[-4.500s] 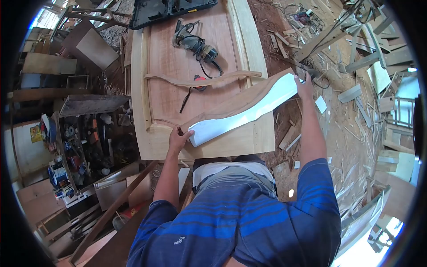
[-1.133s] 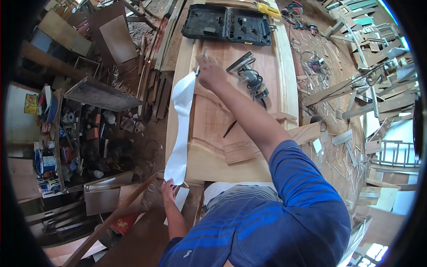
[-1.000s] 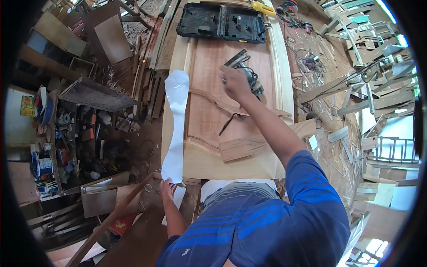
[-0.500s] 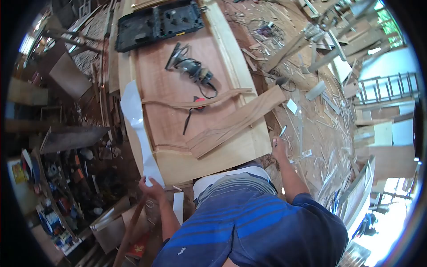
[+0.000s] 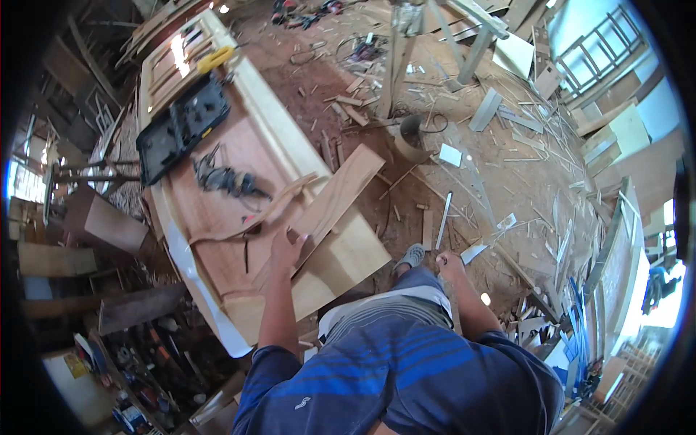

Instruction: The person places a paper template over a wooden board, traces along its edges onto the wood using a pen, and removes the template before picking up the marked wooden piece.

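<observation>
My left hand (image 5: 285,250) is at the near end of a long wooden board (image 5: 341,190), thumb and fingers closed at it. The board lies slantwise over a panelled wooden door (image 5: 341,257), its far end past the door's right edge. Beside it lies a curved wooden strip (image 5: 272,216). Along the door's left edge lies a white wavy template (image 5: 190,279); no hand touches it. My right hand (image 5: 451,265) is closed, low beyond the door's right corner; what is in its fingers is too small to make out.
A corded power tool (image 5: 228,180) and an open black tool case (image 5: 181,127) lie on the door, with a yellow tool (image 5: 215,59) farther up. Offcuts and strips litter the floor on the right, around a dark round container (image 5: 411,138). Cluttered shelves (image 5: 138,362) stand at lower left.
My left hand has let go of the white template and moved right to the wooden board. The view has turned right. The pen earlier seen in my right hand no longer shows clearly.
</observation>
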### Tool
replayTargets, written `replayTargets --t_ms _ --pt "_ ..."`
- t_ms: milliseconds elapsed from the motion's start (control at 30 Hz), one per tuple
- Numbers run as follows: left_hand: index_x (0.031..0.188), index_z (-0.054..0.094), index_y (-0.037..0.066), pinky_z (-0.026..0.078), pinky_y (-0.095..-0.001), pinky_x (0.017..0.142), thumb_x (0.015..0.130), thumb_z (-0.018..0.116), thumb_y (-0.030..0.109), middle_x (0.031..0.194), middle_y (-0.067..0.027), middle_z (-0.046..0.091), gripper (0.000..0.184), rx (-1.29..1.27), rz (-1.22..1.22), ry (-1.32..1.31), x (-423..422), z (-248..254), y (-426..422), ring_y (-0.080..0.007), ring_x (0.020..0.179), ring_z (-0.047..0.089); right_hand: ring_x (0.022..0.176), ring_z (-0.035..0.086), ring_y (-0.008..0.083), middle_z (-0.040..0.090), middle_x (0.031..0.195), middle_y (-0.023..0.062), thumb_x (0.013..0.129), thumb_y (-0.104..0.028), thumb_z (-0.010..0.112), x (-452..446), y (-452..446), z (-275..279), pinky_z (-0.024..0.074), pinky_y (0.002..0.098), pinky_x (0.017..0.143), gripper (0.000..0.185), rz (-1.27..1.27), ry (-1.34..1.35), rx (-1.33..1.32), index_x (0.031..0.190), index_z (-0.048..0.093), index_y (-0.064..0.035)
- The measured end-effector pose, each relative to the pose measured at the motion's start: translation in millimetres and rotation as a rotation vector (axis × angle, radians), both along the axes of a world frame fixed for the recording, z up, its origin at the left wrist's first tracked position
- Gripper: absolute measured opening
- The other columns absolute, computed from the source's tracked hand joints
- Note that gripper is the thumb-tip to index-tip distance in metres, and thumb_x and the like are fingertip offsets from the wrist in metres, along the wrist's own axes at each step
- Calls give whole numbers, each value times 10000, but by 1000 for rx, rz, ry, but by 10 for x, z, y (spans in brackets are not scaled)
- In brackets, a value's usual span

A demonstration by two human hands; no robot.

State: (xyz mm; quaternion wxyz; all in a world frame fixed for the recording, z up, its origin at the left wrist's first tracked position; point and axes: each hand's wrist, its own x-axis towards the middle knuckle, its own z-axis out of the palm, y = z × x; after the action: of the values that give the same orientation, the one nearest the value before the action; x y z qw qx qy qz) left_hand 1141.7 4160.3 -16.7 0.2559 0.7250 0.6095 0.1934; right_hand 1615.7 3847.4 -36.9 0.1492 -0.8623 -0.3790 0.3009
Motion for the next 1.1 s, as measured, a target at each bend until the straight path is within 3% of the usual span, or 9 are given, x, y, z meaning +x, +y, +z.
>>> replayTargets --t_ms 67,267,433,667,733,867,900,1033,1100 --pt "1138 672 -56 549 -469 917 842 848 403 1087 -239 738 574 -132 -71 8 299 520 37 -425 1042 693 1031 728 376 755 1056 203 974 -301 671 462 -242 -149 560 462 902 286 -19 12 15 1105 735 -55" --pt "976 724 -40 537 -482 781 966 715 394 889 -282 703 435 -374 59 325 723 760 -52 -447 867 696 1070 689 452 734 1083 257 1015 -392 584 1662 -1100 -226 537 521 928 380 -199 129 -131 1086 730 -49" --pt "860 675 -53 491 -538 737 1032 629 383 824 -294 674 471 -114 98 343 1558 997 -305 -492 799 642 1020 714 434 744 1006 261 1028 -437 557 2280 -1261 -221 552 502 900 471 -351 66 -207 1070 715 5" --pt "944 675 -63 502 -484 716 1074 572 413 811 -275 668 504 -88 23 100 3179 1417 -36 -465 759 625 903 740 353 755 915 209 1024 -278 619 2973 -498 -268 571 432 833 287 -442 204 194 1118 722 -27" --pt "957 674 -65 494 -446 705 1081 562 404 780 -259 647 498 -59 -89 3 3790 1586 238 -361 690 581 849 740 328 760 889 183 1016 -219 633 3227 -12 289 571 418 787 237 -529 447 174 1131 722 -32" --pt "825 577 -27 392 -376 611 1088 571 410 674 -72 489 510 -127 -146 -297 5014 1663 847 -148 665 425 754 712 396 721 803 201 1001 -299 649 3868 524 432 537 475 712 301 -131 -88 216 1019 674 0" --pt "801 560 -11 365 -354 592 1088 577 412 667 -25 455 512 -173 -161 -330 5311 1678 1009 -110 671 400 791 705 420 716 830 221 1002 -319 639 4017 624 452 532 489 732 322 -180 -36 204 1013 665 2" --pt "739 531 74 287 -284 570 1087 597 414 721 86 402 491 -248 -199 -624 6503 1652 1698 -48 686 343 961 668 498 701 954 286 1020 -374 576 4659 937 602 510 567 839 371 -317 -3 139 1004 655 -12" --pt "910 663 14 317 -256 608 1100 573 398 765 96 457 438 -305 -230 -671 6972 1659 2035 -38 719 384 1018 657 513 700 1007 298 1033 -389 542 4826 810 579 503 594 878 384 -345 -32 27 1034 667 -26"
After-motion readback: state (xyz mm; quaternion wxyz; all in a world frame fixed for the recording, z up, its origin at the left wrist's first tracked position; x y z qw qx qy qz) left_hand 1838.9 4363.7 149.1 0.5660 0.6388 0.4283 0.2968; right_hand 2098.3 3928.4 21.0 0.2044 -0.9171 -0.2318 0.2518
